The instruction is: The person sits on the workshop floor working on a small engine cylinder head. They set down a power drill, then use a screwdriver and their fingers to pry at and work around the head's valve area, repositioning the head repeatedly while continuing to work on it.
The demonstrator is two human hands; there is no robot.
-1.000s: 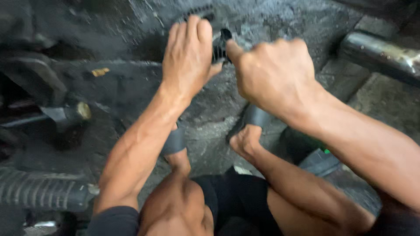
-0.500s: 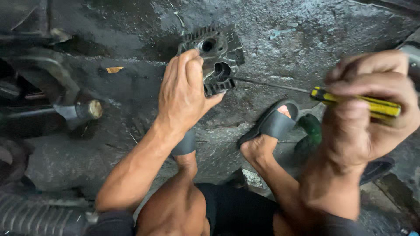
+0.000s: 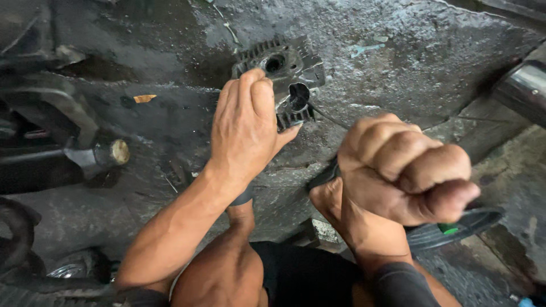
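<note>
A dark, finned metal engine part point(image 3: 284, 79) is lying on the wet, oily concrete floor point(image 3: 398, 62), just beyond the fingertips of the left hand point(image 3: 247, 128). Two round openings are showing in it, one near its upper face and one lower down, right beside the left hand's index finger. The left hand is resting flat, palm down, with its fingers spread over the near edge of the part and pressing on it rather than curling around it; it is loose, not clenched.

To the right of that hand and nearer the camera, the right hand point(image 3: 406, 173) is balled into a tight fist. Whatever it is gripping is hidden inside the fingers, so I cannot tell what it is holding. A thin dark shaft point(image 3: 327, 116) is running from the lower opening of the part toward this fist.

Below both hands, the person's bare knees are folding up, and a foot in a dark sandal point(image 3: 455, 227) is sitting under the right fist. Far to the left of the left hand, a metal rod with a pale round end point(image 3: 116, 152) is lying on the floor. Beyond the right hand, at the upper right edge, a shiny metal pipe point(image 3: 526, 88) is showing.
</note>
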